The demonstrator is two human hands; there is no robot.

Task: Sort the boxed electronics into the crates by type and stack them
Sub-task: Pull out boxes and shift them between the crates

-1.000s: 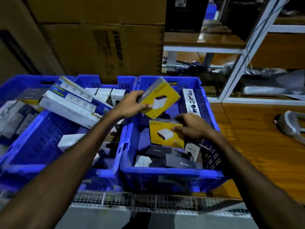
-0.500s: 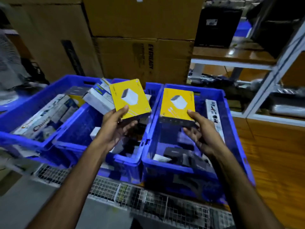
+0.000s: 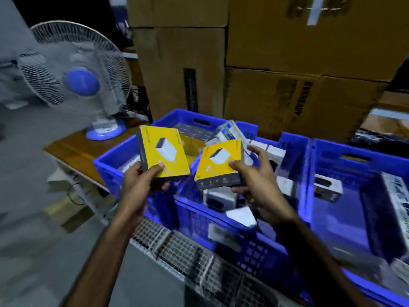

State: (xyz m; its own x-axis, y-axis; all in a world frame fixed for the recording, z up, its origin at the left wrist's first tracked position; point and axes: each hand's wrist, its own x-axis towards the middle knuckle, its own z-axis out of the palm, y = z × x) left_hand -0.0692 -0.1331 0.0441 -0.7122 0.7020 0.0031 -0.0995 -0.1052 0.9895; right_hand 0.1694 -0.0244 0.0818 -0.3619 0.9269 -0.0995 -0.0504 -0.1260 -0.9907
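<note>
Now we pinch one yellow box [image 3: 162,150] in our left hand [image 3: 141,185], another yellow box [image 3: 219,165] in our right hand [image 3: 259,185], thumbs on top, fingers [image 3: 257,149] curled beneath.

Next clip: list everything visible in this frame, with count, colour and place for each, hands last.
yellow boxes: two, yellow fronts with dark sides, one in each hand, held above the crates; second.
crates: three, blue, side by side, holding mixed small boxes.
small boxes in crates: many, white, grey and dark; count unclear.
cardboard cartons: several, brown, stacked behind the crates.
fan: one, white grille, blue hub and base, on a wooden tabletop at left.
wire mesh: one, pale, under the crates' near edge.
left hand: grips the left yellow box.
right hand: grips the right yellow box.
</note>
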